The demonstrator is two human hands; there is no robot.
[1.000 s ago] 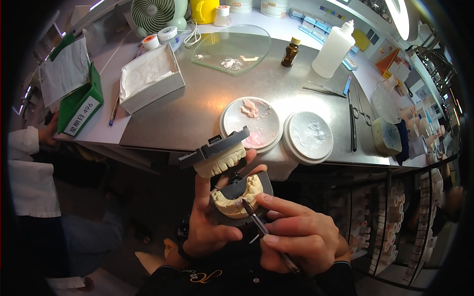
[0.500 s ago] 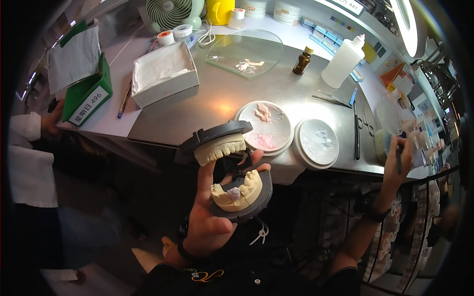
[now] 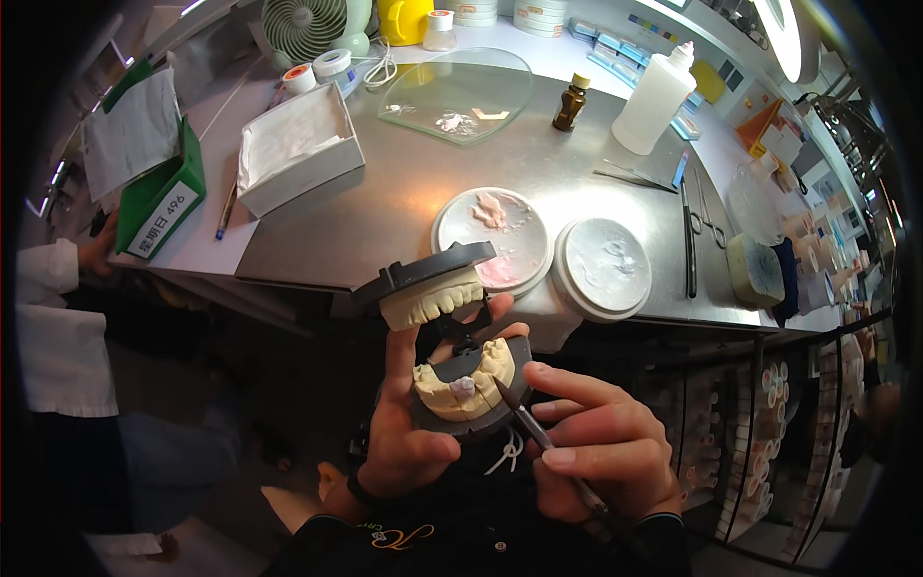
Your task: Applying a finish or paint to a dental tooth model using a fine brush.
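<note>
In my left hand is a hinged dental articulator, opened wide, its fingers wrapped round the dark grey frame. The upper plaster cast hangs teeth-down from the top plate. On the bottom plate sits the lower plaster cast, cream coloured, with one pale lilac-white tooth at its front. My right hand pinches a slim brush with a dark pointed tip. That tip is beside the lower cast's right side, close to the lilac tooth; whether it touches the cast I cannot tell.
Two round white palettes with smeared paste stand at the bench edge. Behind are a glass slab, brown bottle, white squeeze bottle and tissue box. Tweezers and scissors lie right. Another person's white sleeve shows left.
My right hand has come from the container at the bench's right edge to the lower cast, bringing the brush. The left hand still holds the articulator, with little change.
</note>
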